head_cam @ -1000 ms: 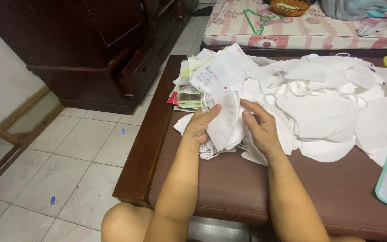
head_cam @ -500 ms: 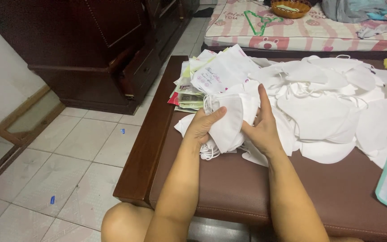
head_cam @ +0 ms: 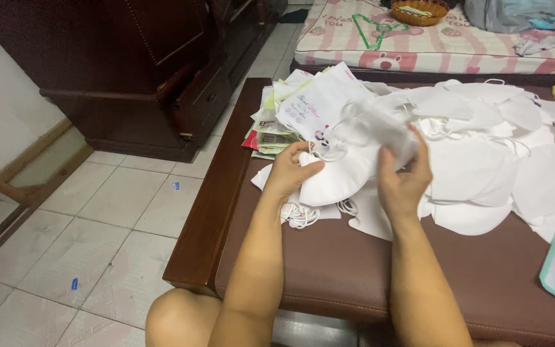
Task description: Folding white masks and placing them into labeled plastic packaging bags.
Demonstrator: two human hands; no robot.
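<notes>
The left hand holds a white face mask low over the brown padded bench, its fingers curled around the mask's near edge. The right hand has risen since a second ago, when both hands pressed together on one bundle; now its fingers pinch a second, blurred white piece, probably another mask, lifted above the first. So the bundle seems to be coming apart into single pieces. Loose ear loops trail on the bench under the left wrist. Behind lies a wide heap of white masks, with a stack of printed packets at its left edge
</notes>
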